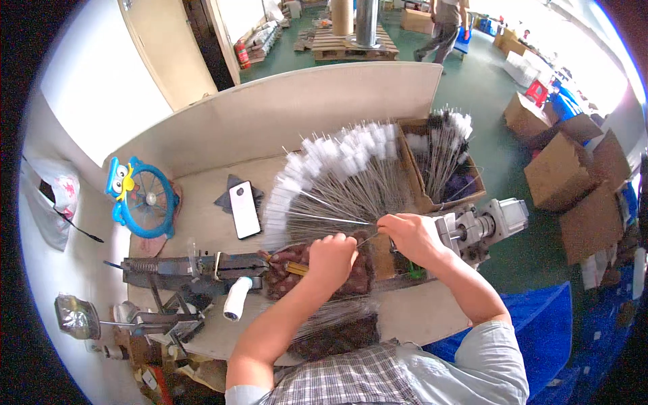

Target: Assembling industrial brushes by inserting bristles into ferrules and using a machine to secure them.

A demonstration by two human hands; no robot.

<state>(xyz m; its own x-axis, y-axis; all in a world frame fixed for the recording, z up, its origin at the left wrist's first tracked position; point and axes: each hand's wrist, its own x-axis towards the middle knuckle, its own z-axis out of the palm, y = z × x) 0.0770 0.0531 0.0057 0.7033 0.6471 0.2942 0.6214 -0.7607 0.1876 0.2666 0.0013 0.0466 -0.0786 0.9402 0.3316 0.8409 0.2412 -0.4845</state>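
Observation:
My left hand (332, 260) is closed in a fist-like grip above a dark reddish, spotted cloth (358, 280). A thin wire (366, 239) runs from it toward my right hand (410, 236), whose fingers pinch its other end. Beyond both hands, many wire-handled brushes (337, 165) with white bristle heads lie fanned out, their stems pointing toward me. At my right hand's wrist side stands a metal machine head (476, 231). A yellow-handled tool (295, 268) lies just left of my left hand. More thin wires (331, 317) lie under my forearms.
An open carton (432, 192) holds more brushes, some black. A white phone (244, 209) and a blue toy-like fan (148, 199) sit on the left. A metal bench fixture (202, 265) and a white tube (237, 299) are nearer. A low panel (283, 104) edges the table; a person (445, 27) walks beyond.

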